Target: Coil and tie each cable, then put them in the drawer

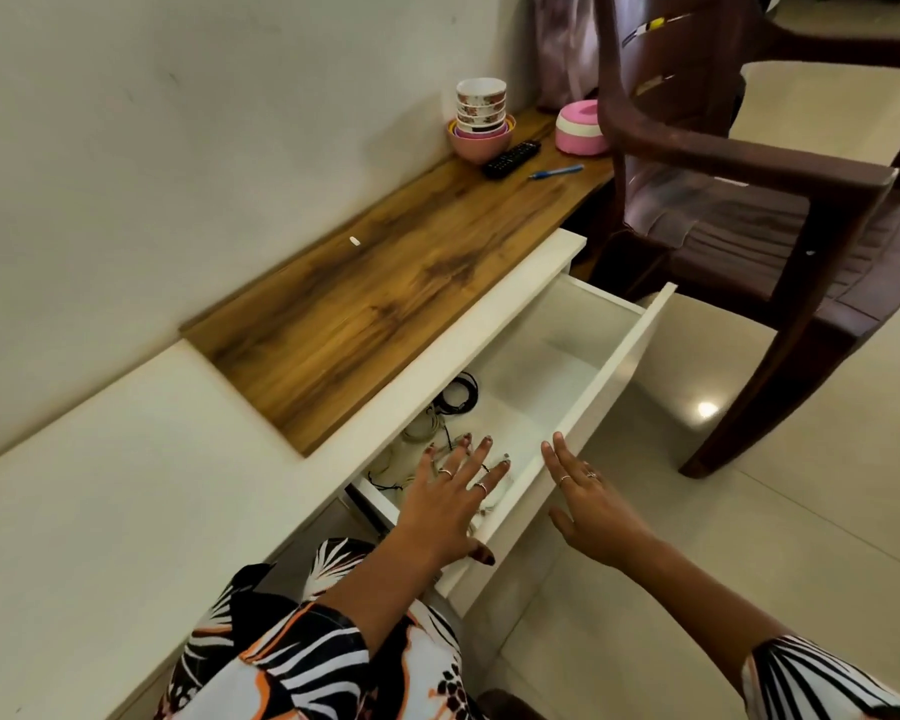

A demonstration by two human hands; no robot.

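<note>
Right now the white drawer stands pulled out, and my left hand is spread flat over its near end with fingers splayed, gripping nothing. Under and just beyond that hand the coiled cables, black and white ones, lie inside the drawer at its near end. Outside the drawer's front panel, my right hand hovers with fingers straight, also empty.

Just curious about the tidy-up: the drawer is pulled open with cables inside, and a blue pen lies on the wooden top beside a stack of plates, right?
Nearly: the head view shows a stack of bowls, not plates. The drawer is open, cables inside, blue pen on the wooden top.
</note>
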